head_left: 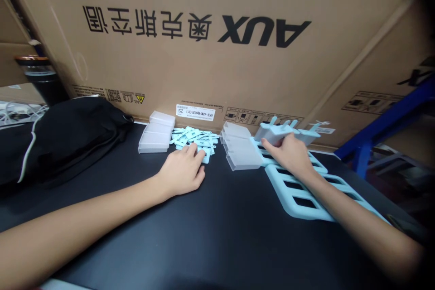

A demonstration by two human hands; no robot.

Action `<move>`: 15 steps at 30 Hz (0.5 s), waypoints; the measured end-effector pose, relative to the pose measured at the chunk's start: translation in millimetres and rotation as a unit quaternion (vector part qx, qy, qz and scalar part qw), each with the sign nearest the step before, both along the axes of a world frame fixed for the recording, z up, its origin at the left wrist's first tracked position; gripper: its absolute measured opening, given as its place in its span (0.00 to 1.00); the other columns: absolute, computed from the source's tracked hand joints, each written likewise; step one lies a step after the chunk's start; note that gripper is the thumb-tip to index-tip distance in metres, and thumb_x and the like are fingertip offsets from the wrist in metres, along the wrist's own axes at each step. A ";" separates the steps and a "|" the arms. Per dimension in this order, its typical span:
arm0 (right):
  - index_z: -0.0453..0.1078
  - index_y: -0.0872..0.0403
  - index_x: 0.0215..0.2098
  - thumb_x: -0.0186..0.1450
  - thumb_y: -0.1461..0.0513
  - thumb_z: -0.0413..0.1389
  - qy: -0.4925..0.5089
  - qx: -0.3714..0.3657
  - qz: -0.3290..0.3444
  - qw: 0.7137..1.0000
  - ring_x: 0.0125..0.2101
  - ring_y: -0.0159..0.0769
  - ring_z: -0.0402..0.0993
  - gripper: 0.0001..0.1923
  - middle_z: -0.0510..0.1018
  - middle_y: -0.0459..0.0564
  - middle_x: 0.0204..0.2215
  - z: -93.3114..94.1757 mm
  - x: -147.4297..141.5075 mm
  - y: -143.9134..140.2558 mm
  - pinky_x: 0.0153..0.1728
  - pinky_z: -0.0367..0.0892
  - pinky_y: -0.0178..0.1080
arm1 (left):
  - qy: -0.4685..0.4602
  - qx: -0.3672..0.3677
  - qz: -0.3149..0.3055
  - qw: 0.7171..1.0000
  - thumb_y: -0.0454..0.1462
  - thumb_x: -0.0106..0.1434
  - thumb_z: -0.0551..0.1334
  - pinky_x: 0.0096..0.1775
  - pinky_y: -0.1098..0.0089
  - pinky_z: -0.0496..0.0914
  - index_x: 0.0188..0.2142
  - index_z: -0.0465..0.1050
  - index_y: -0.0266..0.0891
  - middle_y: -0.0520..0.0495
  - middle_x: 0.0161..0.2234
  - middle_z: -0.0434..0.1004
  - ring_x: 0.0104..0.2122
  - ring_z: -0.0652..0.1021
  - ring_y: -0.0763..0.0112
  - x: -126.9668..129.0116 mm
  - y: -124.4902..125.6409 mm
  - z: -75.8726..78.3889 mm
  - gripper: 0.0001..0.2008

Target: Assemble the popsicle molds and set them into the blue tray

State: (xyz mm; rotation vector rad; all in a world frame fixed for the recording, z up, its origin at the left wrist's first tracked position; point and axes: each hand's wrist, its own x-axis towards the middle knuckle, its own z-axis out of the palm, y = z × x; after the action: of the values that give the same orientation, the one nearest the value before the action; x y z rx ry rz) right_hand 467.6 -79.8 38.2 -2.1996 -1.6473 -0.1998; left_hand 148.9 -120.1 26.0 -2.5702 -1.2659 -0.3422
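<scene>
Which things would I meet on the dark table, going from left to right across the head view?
Black fabric bundle → left translucent cases → pile of small light-blue pieces → right translucent cases → front light-blue slotted frame.

We see pale blue on the heap of flat pieces [195,136], the slotted frames [302,212] and the lids [288,130] of the capped boxes [276,137], whose bodies share a frosted, whitish translucence with the left boxes [156,135] and the right boxes [242,149]. Below them we have a plain black table [210,235], and behind it a brown carton [204,70] printed with black lettering [263,31], plus a white label [195,112] and a yellow triangle [140,99]. We also note a black bag [81,131], a white cord [33,138], a black cup [50,86] with a coppery rim [32,60] and a deep blue beam [390,125].
</scene>
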 end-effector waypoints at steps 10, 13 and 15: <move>0.62 0.51 0.31 0.56 0.53 0.53 -0.013 0.012 0.079 0.997 0.30 0.43 0.70 0.11 0.75 0.52 0.29 54.9 -24.4 -10.4 0.30 0.60 0.40 | 0.016 -0.024 -0.047 0.998 0.39 0.67 0.49 0.25 0.67 0.67 0.38 0.67 0.39 0.48 0.33 0.75 0.28 0.78 0.63 -1.1 2.0 -1.4 0.10; 0.64 0.52 0.31 0.56 0.57 0.51 -0.062 -0.014 0.128 0.990 0.31 0.43 0.71 0.08 0.76 0.53 0.29 68.9 -50.4 -4.1 0.30 0.60 0.40 | 0.021 -0.026 -0.058 0.998 0.38 0.67 0.50 0.25 0.67 0.66 0.37 0.68 0.39 0.48 0.31 0.76 0.27 0.78 0.62 -1.7 1.6 -1.2 0.10; 0.65 0.53 0.35 0.55 0.58 0.52 -0.111 -0.013 0.136 0.984 0.32 0.45 0.72 0.11 0.76 0.56 0.32 77.1 -69.8 3.9 0.30 0.60 0.40 | 0.022 -0.026 -0.062 0.997 0.38 0.67 0.50 0.25 0.67 0.66 0.36 0.68 0.39 0.48 0.31 0.76 0.27 0.78 0.62 -1.9 1.5 -0.7 0.10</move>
State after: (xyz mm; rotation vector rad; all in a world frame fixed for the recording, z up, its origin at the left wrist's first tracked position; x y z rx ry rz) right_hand 397.8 -75.9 115.4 -2.0006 -2.0595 -0.3596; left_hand 146.9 -118.6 25.2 -2.6923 -1.1166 -0.2789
